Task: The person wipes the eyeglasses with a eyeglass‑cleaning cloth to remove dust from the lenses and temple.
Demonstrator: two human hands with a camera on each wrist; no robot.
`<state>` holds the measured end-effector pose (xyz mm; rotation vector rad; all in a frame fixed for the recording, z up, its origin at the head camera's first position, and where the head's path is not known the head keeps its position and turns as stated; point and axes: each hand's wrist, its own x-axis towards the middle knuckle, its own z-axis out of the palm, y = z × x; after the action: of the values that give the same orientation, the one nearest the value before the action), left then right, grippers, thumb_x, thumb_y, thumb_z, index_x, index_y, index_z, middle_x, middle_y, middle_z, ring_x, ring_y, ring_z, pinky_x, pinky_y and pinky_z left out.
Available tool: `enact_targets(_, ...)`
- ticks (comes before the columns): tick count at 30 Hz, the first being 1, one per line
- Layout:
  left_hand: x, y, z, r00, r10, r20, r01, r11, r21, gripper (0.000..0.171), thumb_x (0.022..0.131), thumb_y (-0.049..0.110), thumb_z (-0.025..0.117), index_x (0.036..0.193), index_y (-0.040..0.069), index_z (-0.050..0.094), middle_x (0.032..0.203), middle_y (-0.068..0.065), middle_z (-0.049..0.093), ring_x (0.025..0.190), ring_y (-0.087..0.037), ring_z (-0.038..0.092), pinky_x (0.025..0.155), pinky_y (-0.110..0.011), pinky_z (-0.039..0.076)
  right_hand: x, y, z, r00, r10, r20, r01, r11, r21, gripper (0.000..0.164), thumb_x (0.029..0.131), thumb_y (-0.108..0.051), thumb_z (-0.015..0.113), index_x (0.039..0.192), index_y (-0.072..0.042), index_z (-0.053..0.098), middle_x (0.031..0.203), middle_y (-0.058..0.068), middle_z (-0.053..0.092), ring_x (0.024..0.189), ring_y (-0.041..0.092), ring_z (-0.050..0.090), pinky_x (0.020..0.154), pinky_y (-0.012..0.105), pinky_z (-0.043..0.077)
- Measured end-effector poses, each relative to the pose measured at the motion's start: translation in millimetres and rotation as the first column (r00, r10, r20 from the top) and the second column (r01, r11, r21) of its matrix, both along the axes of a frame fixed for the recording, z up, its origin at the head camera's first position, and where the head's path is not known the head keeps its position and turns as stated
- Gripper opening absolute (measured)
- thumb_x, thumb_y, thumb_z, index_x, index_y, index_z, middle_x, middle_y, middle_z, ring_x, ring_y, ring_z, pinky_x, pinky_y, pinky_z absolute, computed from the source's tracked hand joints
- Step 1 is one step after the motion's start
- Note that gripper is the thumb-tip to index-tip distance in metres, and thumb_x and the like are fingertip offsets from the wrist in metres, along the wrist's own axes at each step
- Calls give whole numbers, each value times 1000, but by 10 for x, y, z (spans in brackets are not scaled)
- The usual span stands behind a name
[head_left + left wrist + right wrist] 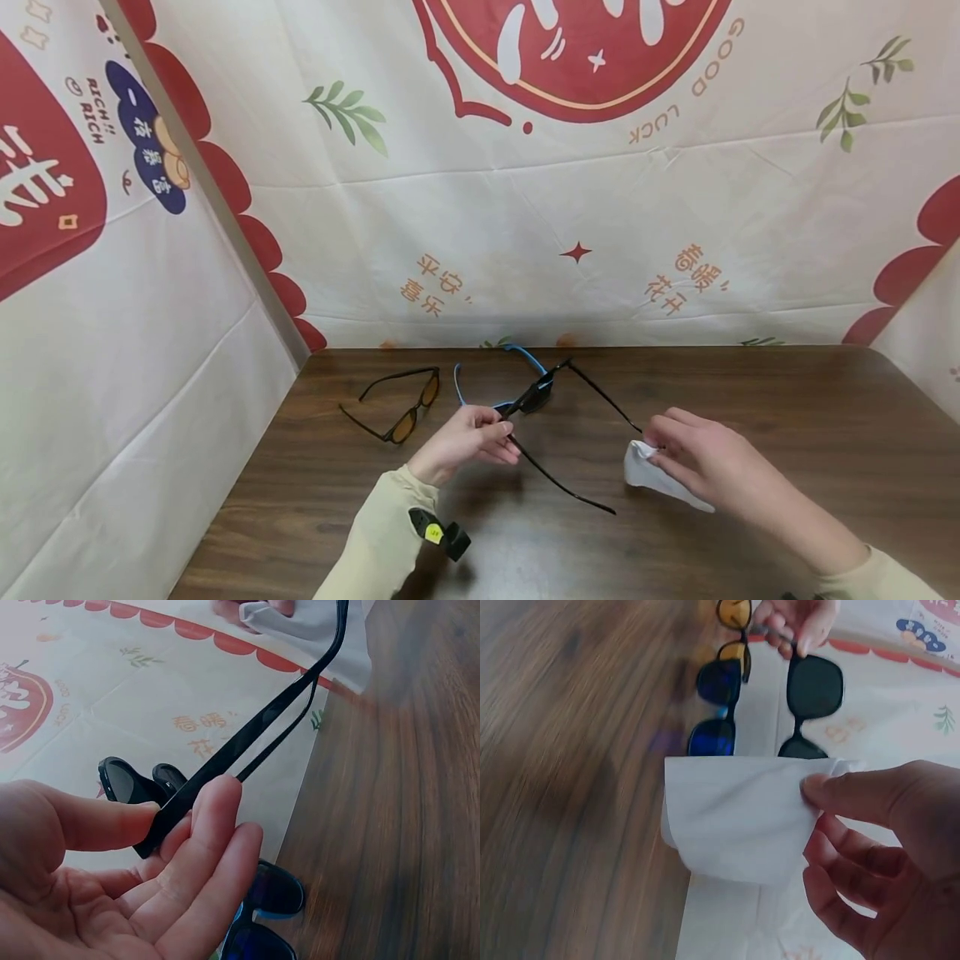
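My left hand (467,443) pinches black sunglasses (815,686) between thumb and fingers, near one hinge. Their dark lenses face away from me and both temples are unfolded, pointing back toward me. In the head view one temple tip reaches the fingertips of my right hand (712,458). That hand pinches a white cloth (663,483) by its edge, and the rest of it hangs down. Behind the black pair, blue-framed sunglasses (718,681) with dark blue lenses lie on the table, partly hidden in the head view.
Amber-lensed glasses (405,425) with a dark frame lie unfolded on the left of the brown wooden table (750,392). A printed white curtain (487,225) stands along the back edge, another sheet (150,375) along the left. A black strap (438,532) is round the left sleeve.
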<state>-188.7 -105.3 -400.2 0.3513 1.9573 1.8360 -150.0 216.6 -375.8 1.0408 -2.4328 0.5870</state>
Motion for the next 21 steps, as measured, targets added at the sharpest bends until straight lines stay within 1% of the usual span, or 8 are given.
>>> enact_targets(3, 7, 34, -4, 1000, 6, 0, -6, 1000, 9, 17, 97, 3, 51, 97, -14, 55, 90, -29, 67, 72, -19, 70, 81, -46, 53, -7, -99, 4, 996, 83, 27, -82, 996, -35, 36, 69, 0, 81, 86, -22, 57, 82, -19, 49, 68, -4, 49, 55, 16, 42)
enact_targets(6, 12, 62, -3, 1000, 9, 2, -9, 1000, 16, 16, 97, 3, 51, 98, -13, 54, 92, -31, 66, 72, -19, 70, 82, -46, 53, -14, -181, 3, 982, 173, 80, -167, 983, -75, 35, 71, 2, 79, 88, -20, 58, 83, -18, 52, 71, -2, 53, 59, 15, 45)
enact_targets(9, 15, 85, -3, 1000, 12, 7, -12, 1000, 28, 14, 97, 3, 51, 97, -11, 54, 92, -31, 66, 72, -20, 70, 82, -47, 53, -16, -242, -6, 956, 253, 150, -237, 965, -114, 33, 75, 3, 77, 90, -20, 58, 83, -16, 55, 73, 0, 56, 61, 16, 48)
enact_targets(13, 15, 110, -6, 1000, 25, 17, -25, 999, 35, 11, 97, 3, 51, 94, -7, 55, 86, -24, 68, 70, -18, 69, 83, -50, 51, -15, -313, -22, 907, 342, 246, -308, 937, -165, 28, 79, 2, 74, 91, -18, 58, 81, -14, 60, 72, 0, 60, 62, 15, 48)
enact_targets(15, 18, 121, -10, 999, 30, 15, -30, 999, 41, 11, 97, 2, 50, 95, -7, 55, 85, -22, 69, 70, -18, 69, 83, -50, 51, -15, -345, -31, 884, 372, 282, -329, 925, -189, 26, 81, 2, 73, 91, -17, 59, 81, -13, 62, 72, 0, 61, 61, 15, 49)
enact_targets(16, 18, 129, -13, 999, 32, 13, -33, 998, 47, 11, 97, 2, 50, 96, -8, 55, 85, -22, 69, 70, -17, 69, 83, -49, 52, -16, -363, -37, 877, 381, 292, -334, 922, -197, 25, 81, 2, 73, 92, -16, 59, 81, -12, 62, 72, 1, 61, 61, 16, 49)
enact_targets(19, 26, 155, -17, 999, 42, 10, -43, 997, 71, 13, 97, 2, 50, 98, -11, 54, 85, -22, 69, 69, -17, 69, 80, -46, 54, -21, -421, -53, 868, 387, 312, -329, 918, -223, 23, 83, 0, 72, 92, -17, 59, 81, -12, 63, 72, 2, 62, 61, 18, 51)
enact_targets(21, 36, 176, -16, 999, 46, 17, -47, 995, 91, 12, 97, 1, 50, 98, -11, 54, 85, -22, 68, 69, -17, 69, 80, -44, 54, -24, -462, -67, 863, 388, 324, -320, 915, -244, 22, 84, 0, 72, 92, -17, 59, 82, -11, 63, 73, 3, 63, 61, 19, 52)
